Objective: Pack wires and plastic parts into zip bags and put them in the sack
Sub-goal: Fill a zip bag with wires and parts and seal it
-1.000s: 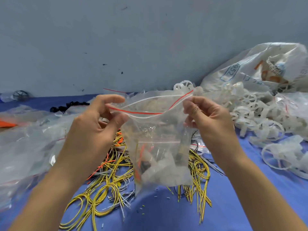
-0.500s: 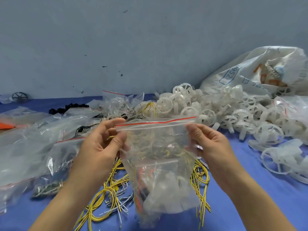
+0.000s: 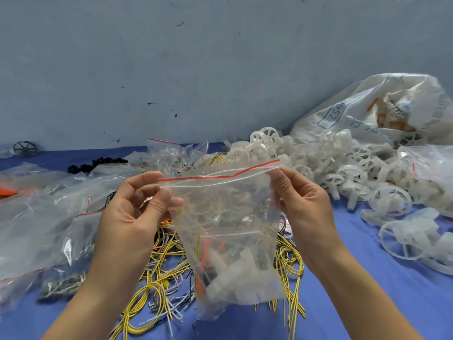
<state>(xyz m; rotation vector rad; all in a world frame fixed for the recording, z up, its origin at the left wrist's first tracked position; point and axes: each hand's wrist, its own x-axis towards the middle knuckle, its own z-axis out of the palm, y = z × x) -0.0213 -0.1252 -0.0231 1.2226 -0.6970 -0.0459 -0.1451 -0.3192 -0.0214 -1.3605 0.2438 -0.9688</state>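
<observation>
Hands hold a clear zip bag (image 3: pixel 228 229) up by its top corners. The left hand (image 3: pixel 132 217) pinches the left corner between thumb and curled fingers, just under the red strip (image 3: pixel 220 176) along the bag's mouth. The right hand (image 3: pixel 304 204) pinches the right corner the same way, slightly higher, so the strip slopes up toward it. The bag hangs between the two hands with white plastic pieces and a few orange and yellow wires gathered at its bottom. Whether the seal is pressed fully together cannot be told.

Below the hands and behind the hanging bag, a loose tangle of yellow wires (image 3: pixel 152 290) lies on the blue bench (image 3: pixel 367 303). Out beyond the left hand sit several filled clear bags (image 3: pixel 36 217), some with red strips showing. A small clump of black parts (image 3: pixel 95 164) lies farther away on that side.

Beyond the right hand a heap of white plastic wheels (image 3: pixel 343 168) spreads across the bench. Behind the heap, a white woven sack (image 3: pixel 367 111) with blue and orange print slumps against the grey wall (image 3: pixel 171 69). Its mouth faces the heap, which reaches right up to it.
</observation>
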